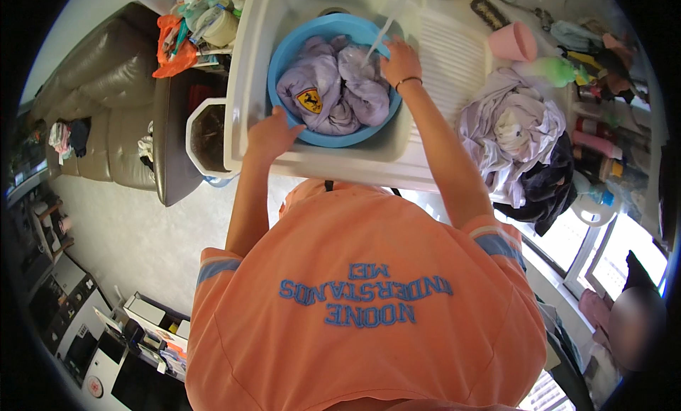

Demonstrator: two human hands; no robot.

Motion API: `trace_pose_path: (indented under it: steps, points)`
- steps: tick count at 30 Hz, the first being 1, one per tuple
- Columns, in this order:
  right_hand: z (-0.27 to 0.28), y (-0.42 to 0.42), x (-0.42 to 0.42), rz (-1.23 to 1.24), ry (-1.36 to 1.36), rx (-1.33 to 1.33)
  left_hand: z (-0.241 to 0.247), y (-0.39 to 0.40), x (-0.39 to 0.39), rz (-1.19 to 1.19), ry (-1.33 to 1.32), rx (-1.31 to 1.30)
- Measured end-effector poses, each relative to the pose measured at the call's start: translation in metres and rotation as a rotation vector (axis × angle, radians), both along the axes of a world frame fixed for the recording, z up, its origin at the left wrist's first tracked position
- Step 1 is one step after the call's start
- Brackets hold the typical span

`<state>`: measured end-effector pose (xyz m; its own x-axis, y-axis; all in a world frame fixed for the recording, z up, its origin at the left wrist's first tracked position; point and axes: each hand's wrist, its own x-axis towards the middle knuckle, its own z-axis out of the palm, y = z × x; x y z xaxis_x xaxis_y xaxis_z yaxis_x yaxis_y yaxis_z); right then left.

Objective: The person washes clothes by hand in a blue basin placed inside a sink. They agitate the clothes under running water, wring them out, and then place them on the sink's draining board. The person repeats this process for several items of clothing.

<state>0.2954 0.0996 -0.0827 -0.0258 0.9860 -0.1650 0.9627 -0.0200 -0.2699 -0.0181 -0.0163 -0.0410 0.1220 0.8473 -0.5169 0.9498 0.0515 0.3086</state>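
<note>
A round blue plastic basin (pixel 314 139) stands in the bowl of a white laundry sink (pixel 340 169). Bunched inside it is a wet lilac garment (pixel 319 76) bearing a yellow shield-shaped Ferrari badge. From the tap at the top, a stream of water (pixel 387 25) runs down onto the cloth at the basin's right. My left hand (pixel 272 134) grips the basin's near-left rim. On the opposite side, my right hand (pixel 401 62) is at the far-right rim, its fingertips partly behind the edge; a dark band circles that wrist.
A ribbed washboard (pixel 452 60) forms the sink's right side. Beyond it lie a heap of pale lilac clothes (pixel 516 124), a black garment (pixel 548 182), a pink cup (pixel 512 42) and a scrubbing brush (pixel 488 12). Left are an octagonal bin (pixel 192 139) and a leather sofa (pixel 106 113).
</note>
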Motion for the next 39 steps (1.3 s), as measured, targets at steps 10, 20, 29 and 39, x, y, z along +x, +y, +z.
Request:
trace_pose_path:
  steps: [10, 20, 29, 39]
  points:
    - [-0.039, 0.021, -0.014, 0.053, -0.165, -0.104, -0.034, -0.01, 0.026, 0.139, -0.141, -0.033]
    - [-0.036, 0.011, -0.025, 0.01, -0.336, 0.022, -0.059, 0.056, 0.007, 0.145, -0.164, 0.086]
    - [-0.053, 0.073, -0.012, 0.142, -0.266, 0.319, 0.008, 0.001, 0.009, 0.088, -0.11, 0.028]
    - [-0.049, 0.09, -0.021, 0.18, -0.165, 0.124, 0.0, -0.002, 0.018, -0.007, -0.012, 0.066]
